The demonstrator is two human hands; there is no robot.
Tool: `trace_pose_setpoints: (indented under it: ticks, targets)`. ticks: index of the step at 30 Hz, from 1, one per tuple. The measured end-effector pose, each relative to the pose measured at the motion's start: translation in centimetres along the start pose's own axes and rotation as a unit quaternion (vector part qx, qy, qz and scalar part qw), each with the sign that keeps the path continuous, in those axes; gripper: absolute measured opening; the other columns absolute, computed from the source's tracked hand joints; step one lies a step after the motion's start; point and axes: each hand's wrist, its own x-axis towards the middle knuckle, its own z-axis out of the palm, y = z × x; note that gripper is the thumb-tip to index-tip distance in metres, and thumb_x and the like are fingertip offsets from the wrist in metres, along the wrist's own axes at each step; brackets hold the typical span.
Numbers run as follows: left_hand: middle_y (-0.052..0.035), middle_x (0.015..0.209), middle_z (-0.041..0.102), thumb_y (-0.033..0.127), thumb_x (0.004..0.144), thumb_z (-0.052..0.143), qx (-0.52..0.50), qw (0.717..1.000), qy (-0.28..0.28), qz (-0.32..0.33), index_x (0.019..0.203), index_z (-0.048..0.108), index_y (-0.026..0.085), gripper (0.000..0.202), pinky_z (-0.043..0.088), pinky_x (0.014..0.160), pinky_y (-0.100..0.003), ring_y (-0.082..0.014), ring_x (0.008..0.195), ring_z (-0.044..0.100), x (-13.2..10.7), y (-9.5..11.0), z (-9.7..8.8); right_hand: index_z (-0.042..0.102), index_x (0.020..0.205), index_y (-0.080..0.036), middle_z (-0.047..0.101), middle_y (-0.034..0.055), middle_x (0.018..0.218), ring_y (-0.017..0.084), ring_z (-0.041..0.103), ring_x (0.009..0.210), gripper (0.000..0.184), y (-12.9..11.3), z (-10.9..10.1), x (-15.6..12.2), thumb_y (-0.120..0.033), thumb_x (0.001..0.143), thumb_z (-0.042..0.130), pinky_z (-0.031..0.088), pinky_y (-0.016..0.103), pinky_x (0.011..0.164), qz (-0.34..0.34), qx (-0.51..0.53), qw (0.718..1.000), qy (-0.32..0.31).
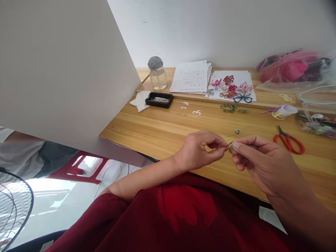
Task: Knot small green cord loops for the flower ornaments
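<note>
Over the front of the wooden table, my left hand (201, 149) and my right hand (265, 157) meet fingertip to fingertip, both closed in a pinch. Between them is a small green piece (231, 148), mostly hidden by the fingers of my right hand. A thin dark strand at its end runs into my left finger and thumb. Just beyond the fingertips lies a small round grey-green coil (238, 131). Several green looped pieces (229, 108) rest farther back. To the right of my right hand are scissors with red handles (290, 141), their blades partly open.
White crescent paper cutouts (196, 112) lie left of the green loops. Behind are a black tray (159, 100), a lidded bottle (158, 75), stacked paper sheets (189, 77) and colourful flower ornaments (231, 87). A purple-threaded spool (285, 111) and plastic bags stand right. A grey partition (65, 70) borders the left.
</note>
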Motion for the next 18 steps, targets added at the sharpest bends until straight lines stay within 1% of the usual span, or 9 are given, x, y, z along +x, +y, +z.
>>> trace_pose_setpoints:
  ticks: [4,9,15,18]
  targets:
    - [-0.0058,0.086,0.079,0.021,0.092,0.069,0.039,0.999,-0.005,0.027,0.088,0.075,0.018,0.007,0.057,0.077,-0.027,-0.0133,0.077,0.07,-0.1,-0.1,-0.1,0.076,0.066,-0.022,0.065,0.0009,0.054,0.01,0.058,0.045,0.03,0.4,-0.2,0.0,-0.038,0.056,0.1,0.044,0.018,0.038,-0.007,-0.001,1.0,-0.005]
    - [-0.006,0.089,0.08,0.023,0.092,0.068,0.077,0.996,-0.021,0.031,0.089,0.074,0.02,0.008,0.059,0.08,-0.029,-0.0149,0.082,0.072,-0.1,-0.1,-0.1,0.075,0.066,-0.022,0.065,0.0002,0.056,0.01,0.059,0.049,0.027,0.9,-0.4,0.1,-0.034,0.06,0.099,0.046,0.018,0.041,-0.008,0.009,1.0,-0.017]
    - [-0.006,0.086,0.079,0.019,0.092,0.067,0.046,0.998,-0.003,0.04,0.087,0.073,0.017,0.008,0.058,0.076,-0.026,-0.0132,0.079,0.071,-0.2,0.2,0.1,0.074,0.071,-0.024,0.067,-0.001,0.06,0.01,0.06,0.052,0.024,1.6,-0.8,0.1,-0.034,0.07,0.096,0.048,0.019,0.044,-0.033,0.008,0.999,-0.026]
    - [-0.0057,0.085,0.079,0.019,0.09,0.068,0.028,0.999,-0.002,0.024,0.085,0.074,0.017,0.007,0.058,0.075,-0.026,-0.0128,0.077,0.071,-0.3,0.2,0.3,0.072,0.072,-0.024,0.068,-0.001,0.061,0.011,0.061,0.052,0.025,1.9,-1.0,0.1,-0.035,0.073,0.096,0.049,0.02,0.045,-0.04,0.002,0.999,-0.036]
